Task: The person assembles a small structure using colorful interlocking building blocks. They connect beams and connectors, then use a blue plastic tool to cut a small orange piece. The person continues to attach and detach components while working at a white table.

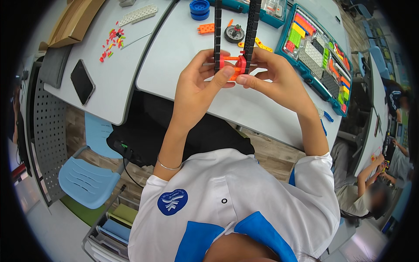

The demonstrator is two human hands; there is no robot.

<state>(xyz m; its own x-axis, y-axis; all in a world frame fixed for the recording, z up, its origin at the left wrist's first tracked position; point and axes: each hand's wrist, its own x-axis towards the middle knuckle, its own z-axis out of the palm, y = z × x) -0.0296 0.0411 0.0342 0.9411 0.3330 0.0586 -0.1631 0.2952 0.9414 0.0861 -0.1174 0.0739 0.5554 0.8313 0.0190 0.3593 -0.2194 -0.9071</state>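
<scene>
Red-orange connector block [234, 65] | we pinch it between two black beams [251, 30], left hand [198, 85] and right hand [275, 76] fingers closed on it | part-built, parts tray [321, 52] full on counter [262, 109]

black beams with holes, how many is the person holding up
2. One long black beam stands upright by the left hand, the other black beam by the right hand, with red and orange pieces joining them. Others may lie hidden in the parts tray.

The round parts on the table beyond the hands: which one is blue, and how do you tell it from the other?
The blue wheel near the table's far edge, a thick stacked disc. The other round part is the dark grey wheel, flatter and closer to the hands.
</scene>
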